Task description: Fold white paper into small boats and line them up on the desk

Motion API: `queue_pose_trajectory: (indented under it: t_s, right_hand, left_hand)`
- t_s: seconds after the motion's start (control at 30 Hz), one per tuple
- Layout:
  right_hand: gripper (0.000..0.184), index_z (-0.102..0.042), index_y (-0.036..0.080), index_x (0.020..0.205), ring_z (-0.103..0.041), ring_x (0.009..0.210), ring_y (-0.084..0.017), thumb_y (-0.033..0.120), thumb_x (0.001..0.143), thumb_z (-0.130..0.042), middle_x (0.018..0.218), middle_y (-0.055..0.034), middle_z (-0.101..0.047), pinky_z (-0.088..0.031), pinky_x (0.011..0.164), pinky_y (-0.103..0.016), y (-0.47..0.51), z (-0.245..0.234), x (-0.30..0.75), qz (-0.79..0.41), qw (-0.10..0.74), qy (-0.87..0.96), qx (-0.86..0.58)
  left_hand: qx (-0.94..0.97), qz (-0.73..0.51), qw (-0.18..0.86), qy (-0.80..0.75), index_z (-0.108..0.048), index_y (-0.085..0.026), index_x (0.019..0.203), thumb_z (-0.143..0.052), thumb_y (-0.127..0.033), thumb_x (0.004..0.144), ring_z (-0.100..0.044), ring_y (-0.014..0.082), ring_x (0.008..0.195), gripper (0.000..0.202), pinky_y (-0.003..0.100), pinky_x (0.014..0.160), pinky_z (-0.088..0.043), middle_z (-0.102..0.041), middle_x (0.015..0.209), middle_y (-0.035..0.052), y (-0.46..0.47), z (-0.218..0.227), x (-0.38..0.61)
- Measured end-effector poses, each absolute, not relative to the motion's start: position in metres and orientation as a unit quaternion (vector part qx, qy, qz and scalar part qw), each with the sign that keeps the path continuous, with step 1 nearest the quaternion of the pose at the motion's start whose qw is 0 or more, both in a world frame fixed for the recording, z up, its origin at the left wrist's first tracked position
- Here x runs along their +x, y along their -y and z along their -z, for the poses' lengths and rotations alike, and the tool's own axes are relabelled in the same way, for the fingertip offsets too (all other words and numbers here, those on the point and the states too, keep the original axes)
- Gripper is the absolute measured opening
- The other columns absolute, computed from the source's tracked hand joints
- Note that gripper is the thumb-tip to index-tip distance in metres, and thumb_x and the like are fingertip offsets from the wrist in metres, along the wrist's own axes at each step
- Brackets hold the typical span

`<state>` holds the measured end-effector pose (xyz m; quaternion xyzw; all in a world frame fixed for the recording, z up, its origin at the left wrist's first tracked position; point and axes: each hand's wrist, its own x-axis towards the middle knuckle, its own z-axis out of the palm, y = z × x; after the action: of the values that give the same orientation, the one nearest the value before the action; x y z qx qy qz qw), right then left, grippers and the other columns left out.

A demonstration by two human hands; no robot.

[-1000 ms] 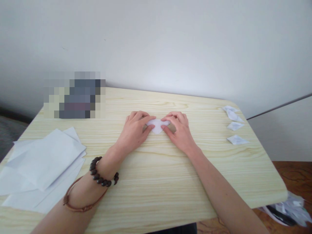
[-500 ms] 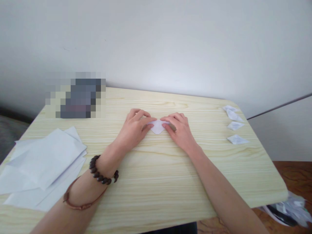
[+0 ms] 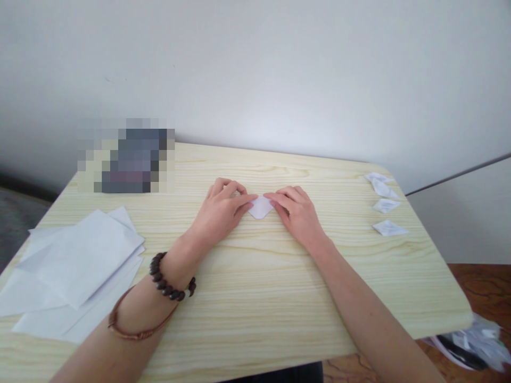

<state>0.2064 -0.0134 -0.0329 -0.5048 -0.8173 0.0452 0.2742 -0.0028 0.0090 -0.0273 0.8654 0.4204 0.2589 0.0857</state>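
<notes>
One folded paper (image 3: 261, 208), sides hidden | left hand (image 3: 222, 210), right hand (image 3: 299, 214) pinching it | dark object (image 3: 133, 161) pixelated

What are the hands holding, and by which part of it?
A small folded white paper: the left hand pinches its left side, the right hand its right side, each between thumb and fingers.

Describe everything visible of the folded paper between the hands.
The folded paper is small, white and smooth-looking, its visible part narrowing to a blunt tip toward the person. It is near the middle of the wood-grain table, though whether it touches the surface is unclear. The left hand and right hand pinch its opposite ends, hiding its full outline.
</notes>
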Motion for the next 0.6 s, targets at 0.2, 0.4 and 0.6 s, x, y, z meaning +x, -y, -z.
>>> queue_pose_trajectory:
  t_s: [0.2,0.4,0.6]
  right_hand:
    - [0.027,-0.069,0.031,0.107,-0.048,0.099,-0.022,0.021,0.097,-0.047,0.103,-0.0031,-0.067,-0.033,0.081,-0.038,0.02,0.032,0.203,0.043,0.218,0.827,-0.517]
    - [0.028,-0.064,0.033,0.114,-0.047,0.102,-0.023,0.021,0.097,-0.045,0.107,-0.0041,-0.067,-0.029,0.083,-0.041,0.028,0.031,0.201,0.07,0.185,0.834,-0.515]
    - [0.031,-0.06,0.031,0.119,-0.047,0.104,-0.025,0.017,0.097,-0.043,0.109,-0.0065,-0.066,-0.029,0.086,-0.044,0.038,0.031,0.195,0.078,0.182,0.821,-0.536]
  left_hand:
    - [0.876,-0.254,0.022,-0.409,-0.071,-0.024,0.105,-0.054,-0.02,0.092,-0.047,0.0277,0.108,0.022,0.043,0.09,-0.045,-0.065,0.107,0.0075,-0.003,0.031,0.0]
    - [0.884,-0.216,-0.009,-0.415,-0.068,-0.017,0.106,-0.045,-0.009,0.091,-0.052,0.0299,0.107,0.028,0.045,0.085,-0.046,-0.064,0.106,0.0132,0.009,0.023,0.011]
    - [0.888,-0.191,-0.042,-0.416,-0.064,-0.013,0.11,-0.038,-0.01,0.093,-0.058,0.0286,0.093,0.031,0.046,0.082,-0.048,-0.066,0.099,0.014,0.017,0.021,0.011]
